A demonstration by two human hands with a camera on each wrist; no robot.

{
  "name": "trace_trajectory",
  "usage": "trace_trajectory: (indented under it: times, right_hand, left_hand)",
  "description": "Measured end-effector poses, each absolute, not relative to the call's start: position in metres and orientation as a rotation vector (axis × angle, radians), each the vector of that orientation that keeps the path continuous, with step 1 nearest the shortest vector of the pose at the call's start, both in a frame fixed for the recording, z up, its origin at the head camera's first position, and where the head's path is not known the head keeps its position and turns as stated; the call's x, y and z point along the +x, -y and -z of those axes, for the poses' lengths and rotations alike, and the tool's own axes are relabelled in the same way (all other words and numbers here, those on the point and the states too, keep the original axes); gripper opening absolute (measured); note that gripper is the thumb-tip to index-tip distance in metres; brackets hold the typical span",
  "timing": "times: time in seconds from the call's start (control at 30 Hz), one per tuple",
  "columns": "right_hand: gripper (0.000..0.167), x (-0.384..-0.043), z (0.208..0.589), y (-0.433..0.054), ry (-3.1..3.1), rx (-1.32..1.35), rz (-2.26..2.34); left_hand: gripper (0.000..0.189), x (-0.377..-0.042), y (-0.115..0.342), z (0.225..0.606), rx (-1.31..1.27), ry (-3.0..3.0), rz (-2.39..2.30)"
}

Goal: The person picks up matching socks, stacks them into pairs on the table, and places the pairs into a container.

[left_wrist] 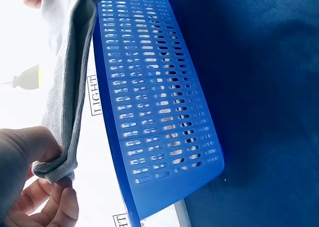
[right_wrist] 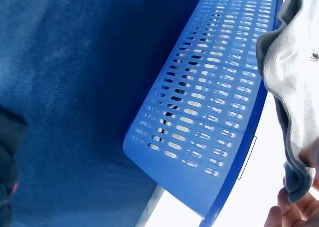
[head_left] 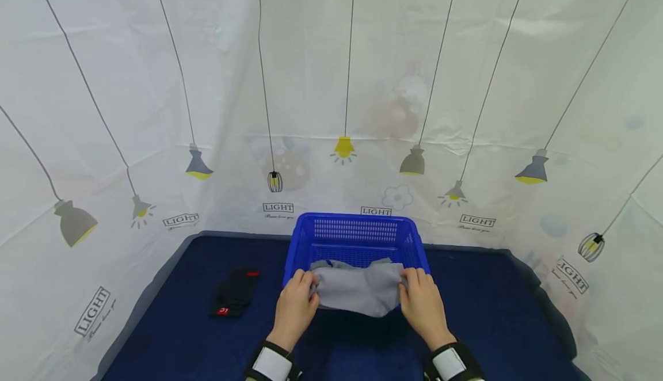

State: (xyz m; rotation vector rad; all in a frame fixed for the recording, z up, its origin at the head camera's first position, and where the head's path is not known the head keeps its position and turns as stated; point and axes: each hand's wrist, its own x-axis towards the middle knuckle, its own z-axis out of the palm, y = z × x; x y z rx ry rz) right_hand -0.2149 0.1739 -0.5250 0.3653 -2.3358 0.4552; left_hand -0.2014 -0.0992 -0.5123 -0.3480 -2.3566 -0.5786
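Note:
A grey knit sock (head_left: pixel 357 289), ribbed and layered, stretches sideways between my two hands in front of the blue basket's near rim, over which it overlaps in the head view. My left hand (head_left: pixel 296 306) pinches its left end between thumb and fingers; the left wrist view shows the folded ribbed edge (left_wrist: pixel 57 167) in that grip. At the other end, my right hand (head_left: pixel 423 306) pinches the fabric. A small dark emblem marks the sock (right_wrist: pixel 314 55) in the right wrist view. Behind it stands the blue plastic basket (head_left: pixel 357 218) with slotted walls.
Black folded fabric pieces with red patches (head_left: pixel 235 293) lie on the dark blue cloth surface (head_left: pixel 171 335), left of the basket. A white sheet (head_left: pixel 321 82) printed with hanging lamps rises behind and around the sides.

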Motion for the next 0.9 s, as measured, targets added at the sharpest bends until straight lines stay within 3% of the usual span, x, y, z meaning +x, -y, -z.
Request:
trace_trajectory:
  times: [0.9]
  right_hand:
    - [0.020, -0.254, 0.506, -0.169, 2.465, 0.347, -0.468]
  left_hand:
    - [0.021, -0.242, 0.099, 0.487, -0.320, 2.504, 0.597]
